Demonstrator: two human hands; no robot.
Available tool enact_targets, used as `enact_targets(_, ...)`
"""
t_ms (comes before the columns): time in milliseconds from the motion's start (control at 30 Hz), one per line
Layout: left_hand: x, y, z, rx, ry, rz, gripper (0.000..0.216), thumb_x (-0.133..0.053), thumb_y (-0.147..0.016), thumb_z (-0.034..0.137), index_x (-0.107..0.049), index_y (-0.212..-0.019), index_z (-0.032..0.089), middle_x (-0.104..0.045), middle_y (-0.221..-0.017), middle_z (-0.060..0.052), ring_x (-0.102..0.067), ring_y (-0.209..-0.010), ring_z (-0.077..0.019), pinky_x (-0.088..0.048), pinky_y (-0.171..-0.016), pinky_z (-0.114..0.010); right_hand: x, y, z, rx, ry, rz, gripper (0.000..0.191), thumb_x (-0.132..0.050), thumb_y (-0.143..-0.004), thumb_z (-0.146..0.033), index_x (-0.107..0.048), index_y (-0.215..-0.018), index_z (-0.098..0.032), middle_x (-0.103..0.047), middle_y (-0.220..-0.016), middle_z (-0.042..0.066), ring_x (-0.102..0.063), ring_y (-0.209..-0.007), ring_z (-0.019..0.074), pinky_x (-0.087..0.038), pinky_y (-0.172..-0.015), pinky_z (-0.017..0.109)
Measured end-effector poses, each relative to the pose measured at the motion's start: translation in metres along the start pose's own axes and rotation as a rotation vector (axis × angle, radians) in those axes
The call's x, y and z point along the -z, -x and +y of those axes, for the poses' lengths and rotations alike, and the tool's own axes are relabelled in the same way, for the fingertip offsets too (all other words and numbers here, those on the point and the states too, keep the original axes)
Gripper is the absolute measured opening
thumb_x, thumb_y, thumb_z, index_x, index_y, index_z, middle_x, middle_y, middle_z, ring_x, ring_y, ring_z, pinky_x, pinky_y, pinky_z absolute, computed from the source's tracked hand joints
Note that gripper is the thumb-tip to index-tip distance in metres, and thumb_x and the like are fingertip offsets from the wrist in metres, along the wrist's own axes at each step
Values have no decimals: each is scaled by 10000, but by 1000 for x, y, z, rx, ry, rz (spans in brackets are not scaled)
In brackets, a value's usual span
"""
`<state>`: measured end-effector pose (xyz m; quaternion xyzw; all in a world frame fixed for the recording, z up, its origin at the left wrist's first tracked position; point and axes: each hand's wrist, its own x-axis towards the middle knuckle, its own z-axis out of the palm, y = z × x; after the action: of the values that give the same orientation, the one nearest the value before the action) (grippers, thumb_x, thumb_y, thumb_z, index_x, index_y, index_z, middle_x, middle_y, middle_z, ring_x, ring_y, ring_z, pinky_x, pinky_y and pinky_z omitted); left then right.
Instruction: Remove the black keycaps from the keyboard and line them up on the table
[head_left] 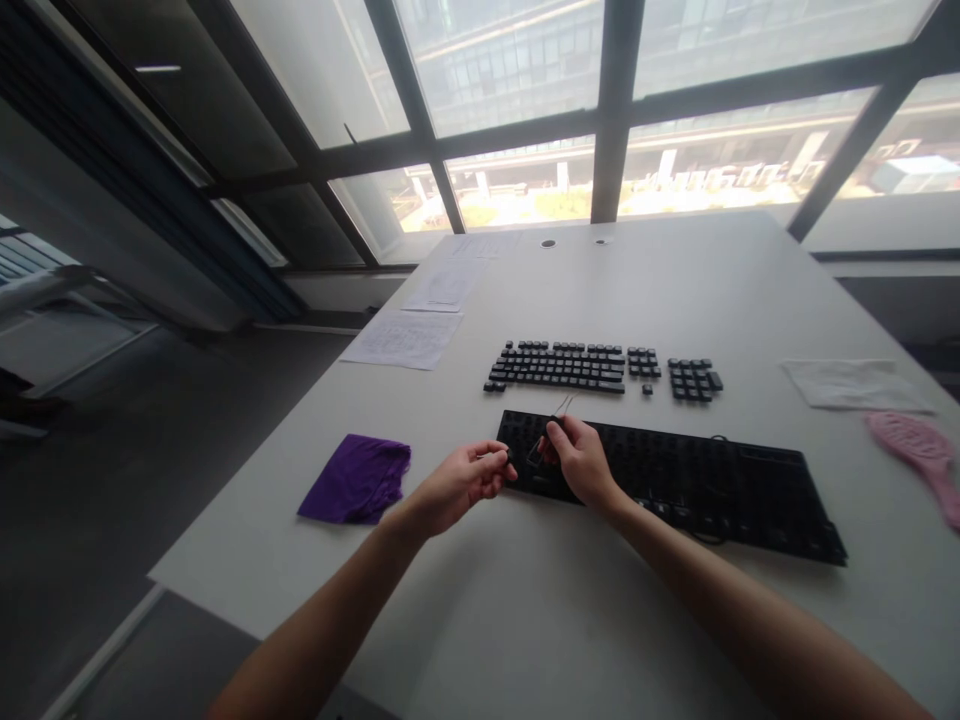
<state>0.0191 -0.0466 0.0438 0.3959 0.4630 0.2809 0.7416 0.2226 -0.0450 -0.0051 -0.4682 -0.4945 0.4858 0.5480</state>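
A black keyboard base (739,480) lies across the desk in front of me, most of its keycaps off, with a few along its near edge. At its left end my left hand (471,476) pinches a small black keycap (510,456) between thumb and fingers. My right hand (581,455) is above the left part of the base, closed around a wire keycap puller (564,404) whose thin prongs stick up past the fingers. Behind the base, loose black keycaps (559,367) are laid out in keyboard order in several groups.
A folded purple cloth (356,480) lies to the left, with printed papers (405,338) farther back. On the right are a white cloth or packet (851,384) and a pink hairbrush (911,445). Windows stand behind the white desk (660,290).
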Motion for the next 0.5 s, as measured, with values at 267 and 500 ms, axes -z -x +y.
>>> enact_targets(267, 1, -40, 23, 40, 38, -68, 273, -706, -873, 278, -677, -1121, 168, -689, -879, -69, -641, -720, -112, -529, -650, -210, -1, -2, -2, -27, -29, 3, 292, -542, -940, -432, -570, -772, -194, -642, -658, 12, -577, -566, 155, -456, -553, 260)
enact_targets(500, 10, -51, 14, -34, -20, -65, 365, -772, -814, 225, -708, -1168, 162, -730, -1038, -101, -680, -913, -158, -548, -836, -255, -1, -1, -3, -31, -38, 1, 286, -550, -939, -434, -574, -781, -197, -640, -664, 9, -583, -573, 156, -458, -552, 258)
